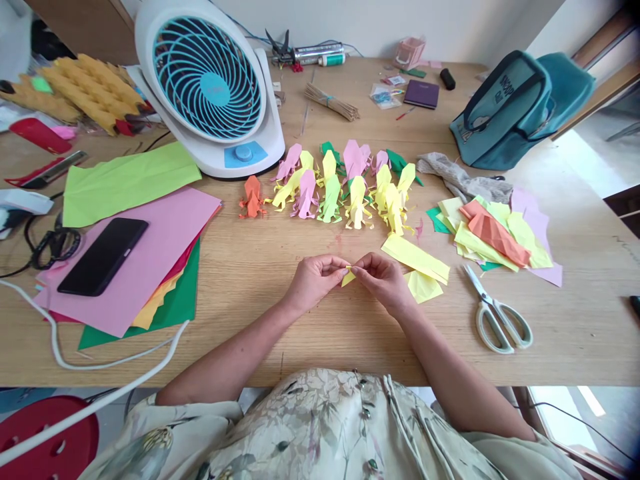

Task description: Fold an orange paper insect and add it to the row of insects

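A small folded piece of yellow paper [348, 277] is pinched between my two hands, above the table near its middle. My left hand [317, 281] grips its left side with thumb and fingertips. On the other side, my right hand [383, 279] closes on it the same way, and the fingers hide much of the paper. Just right of my right hand lie a yellow paper strip [416, 257] and a creased yellow piece [424, 287]. Beyond my hands stand several folded paper figures in pink, yellow, green and orange, among them a yellow figure [358, 203] and an orange figure [253, 197].
White-handled scissors [503, 320] lie at right, below a pile of paper scraps [495, 233]. A fan [240, 157] stands at the back left. Coloured sheets [165, 220] with a black phone [103, 257] lie left. A teal bag [520, 113] is at back right.
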`<state>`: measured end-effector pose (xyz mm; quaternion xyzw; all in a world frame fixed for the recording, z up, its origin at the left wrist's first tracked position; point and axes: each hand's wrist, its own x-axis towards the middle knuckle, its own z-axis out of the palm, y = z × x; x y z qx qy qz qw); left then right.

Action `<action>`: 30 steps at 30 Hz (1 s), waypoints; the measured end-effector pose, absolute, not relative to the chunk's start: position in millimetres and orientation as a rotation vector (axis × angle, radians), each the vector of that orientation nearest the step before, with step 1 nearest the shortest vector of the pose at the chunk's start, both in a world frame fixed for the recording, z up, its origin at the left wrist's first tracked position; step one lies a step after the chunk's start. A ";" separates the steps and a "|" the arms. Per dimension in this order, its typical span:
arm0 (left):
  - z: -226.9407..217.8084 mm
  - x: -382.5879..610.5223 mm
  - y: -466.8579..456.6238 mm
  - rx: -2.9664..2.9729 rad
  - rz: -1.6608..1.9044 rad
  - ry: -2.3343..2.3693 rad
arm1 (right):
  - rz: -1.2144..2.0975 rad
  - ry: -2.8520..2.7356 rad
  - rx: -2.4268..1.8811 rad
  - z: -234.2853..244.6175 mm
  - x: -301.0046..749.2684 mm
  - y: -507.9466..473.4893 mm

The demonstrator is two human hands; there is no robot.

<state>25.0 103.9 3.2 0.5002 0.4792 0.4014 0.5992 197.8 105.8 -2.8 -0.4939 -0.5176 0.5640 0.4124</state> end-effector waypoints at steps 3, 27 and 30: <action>3.0 24.7 103.3 1.179 0.936 1.111 | 1.405 -1.303 -1.246 -2.1 197.1 105.0; -4.4 25.4 102.6 1.313 0.978 1.138 | 1.342 -1.324 -1.220 -0.9 193.1 101.5; -2.5 25.5 102.4 1.332 0.968 1.150 | 1.368 -1.309 -1.212 -2.2 193.8 102.2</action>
